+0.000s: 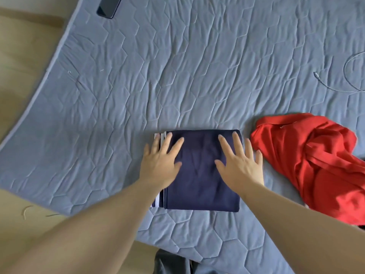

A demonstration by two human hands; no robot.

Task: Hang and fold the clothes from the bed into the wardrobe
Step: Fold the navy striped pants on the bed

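Navy garment (pixel 199 175), folded square on the bed (pixel 177 76), lies under both flat hands, fingers (pixel 237 143) spread wide.

A bedroom in a home: a bed (pixel 177 66) under a grey-blue quilted cover stitched in hexagons fills most of the view, with pale wood-toned floor (pixel 23 56) along its edge. Everyday belongings lie on the cover: a dark phone (pixel 108 6) near the far edge, a thin white cable (pixel 339 80) at the right, a folded navy garment (pixel 201 175) and a crumpled red garment (pixel 325 165) just beside it
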